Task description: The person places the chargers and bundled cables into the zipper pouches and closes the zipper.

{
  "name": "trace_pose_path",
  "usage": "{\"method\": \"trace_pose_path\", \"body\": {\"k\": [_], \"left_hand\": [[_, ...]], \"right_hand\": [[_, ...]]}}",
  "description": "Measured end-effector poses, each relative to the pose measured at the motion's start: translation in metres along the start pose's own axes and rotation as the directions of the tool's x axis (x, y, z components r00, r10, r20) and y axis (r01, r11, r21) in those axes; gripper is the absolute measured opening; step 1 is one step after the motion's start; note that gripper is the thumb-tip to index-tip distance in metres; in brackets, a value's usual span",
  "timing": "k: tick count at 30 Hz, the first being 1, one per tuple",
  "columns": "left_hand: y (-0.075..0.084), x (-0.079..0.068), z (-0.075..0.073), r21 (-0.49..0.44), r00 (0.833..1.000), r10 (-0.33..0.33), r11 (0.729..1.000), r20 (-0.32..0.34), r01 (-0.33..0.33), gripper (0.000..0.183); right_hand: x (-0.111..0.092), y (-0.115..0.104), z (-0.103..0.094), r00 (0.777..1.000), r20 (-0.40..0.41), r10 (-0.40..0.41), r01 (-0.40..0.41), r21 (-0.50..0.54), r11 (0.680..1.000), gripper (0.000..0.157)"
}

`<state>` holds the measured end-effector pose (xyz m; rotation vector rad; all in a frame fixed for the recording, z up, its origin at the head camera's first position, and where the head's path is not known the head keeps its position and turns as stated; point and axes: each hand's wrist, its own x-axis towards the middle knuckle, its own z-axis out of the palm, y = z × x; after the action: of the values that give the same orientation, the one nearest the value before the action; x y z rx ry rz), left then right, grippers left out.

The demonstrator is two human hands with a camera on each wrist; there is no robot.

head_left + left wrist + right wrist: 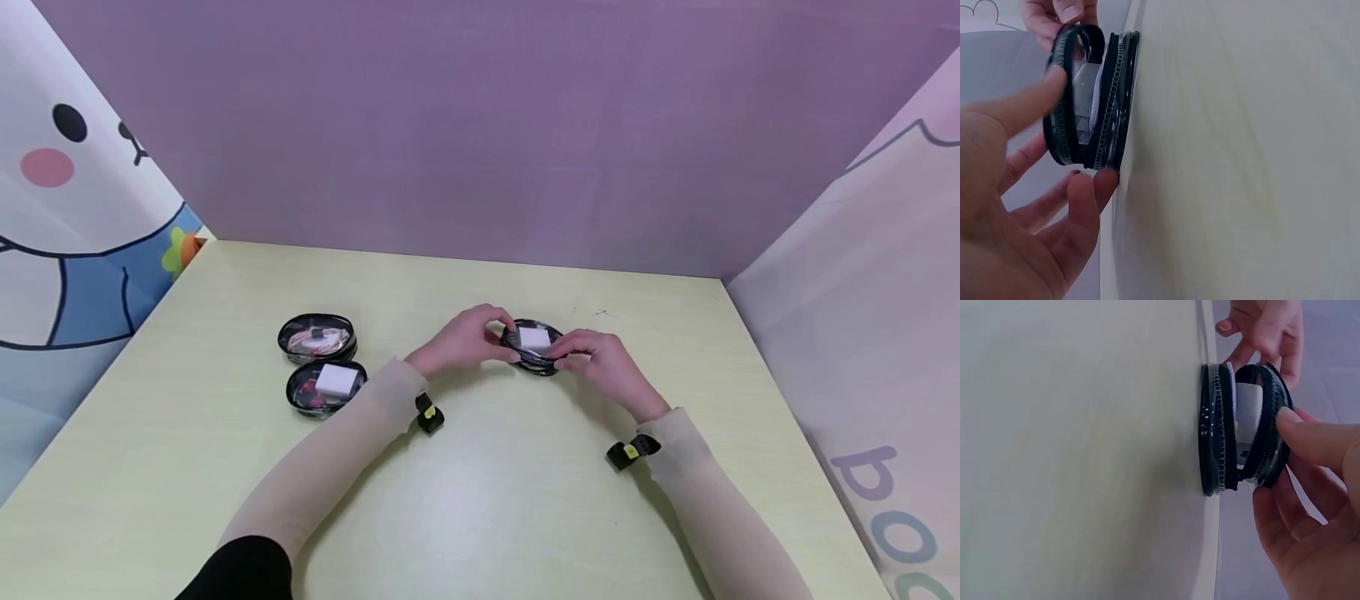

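Note:
A small oval zip pouch [537,363] with black rims and clear faces lies on the table between my hands. Its zipper is undone, and the gap between its two halves shows in both wrist views. A white charger plug [1247,412] with a USB port sits inside. My left hand [474,337] holds the pouch's left side, thumb on the upper rim and fingers around the edge in the left wrist view. From the right, my right hand [600,358] grips the upper half, its thumb [1300,432] on the outer face and its fingers at the rim.
Left of my left forearm are two similar oval pouches. The farther pouch [317,320] has pale pink contents, apparently a cable; the nearer one [300,407] has a white block [337,380] on top. A purple panel [480,133] stands behind the table [510,508].

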<state>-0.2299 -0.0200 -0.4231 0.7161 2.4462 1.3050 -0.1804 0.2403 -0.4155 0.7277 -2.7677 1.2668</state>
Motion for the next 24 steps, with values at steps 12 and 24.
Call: {"method": "trace_pose_path", "body": {"k": [12, 24], "left_hand": [[-0.0003, 0.0032, 0.0045, 0.141, 0.999, 0.009, 0.990, -0.034, -0.004, 0.013], [0.0037, -0.0001, 0.0016, 0.187, 0.999, -0.028, 0.982, -0.018, 0.031, 0.024]], "right_hand": [[0.0007, 0.0008, 0.0047, 0.993, 0.073, -0.090, 0.096, -0.098, 0.991, 0.016], [-0.0032, 0.0068, -0.0029, 0.982, -0.053, 0.183, -0.173, 0.156, 0.973, 0.018]]}}
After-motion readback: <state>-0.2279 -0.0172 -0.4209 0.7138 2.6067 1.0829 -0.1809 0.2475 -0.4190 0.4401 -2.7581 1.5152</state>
